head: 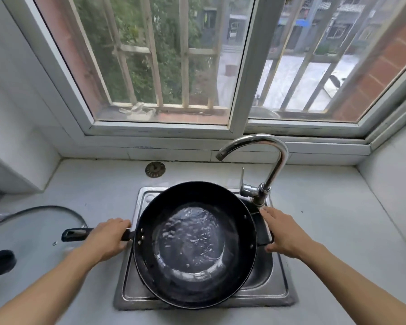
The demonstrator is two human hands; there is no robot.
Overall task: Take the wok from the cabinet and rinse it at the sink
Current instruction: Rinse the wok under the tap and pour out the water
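A black wok [230, 280] sits over the steel sink [263, 294] with rippling water pooled in its bottom. My left hand [108, 238] grips its long black handle [76, 233] close to the pan. My right hand [285, 233] holds the small side handle on the wok's right rim, fingers curled round it. The chrome tap [271, 165] arches above the wok's far right edge; no stream of water shows from its spout.
A glass lid [28, 233] with a black knob lies on the counter at the left. A round drain strainer [155, 169] lies on the counter behind the sink. The barred window runs along the back wall, and white walls close in both sides.
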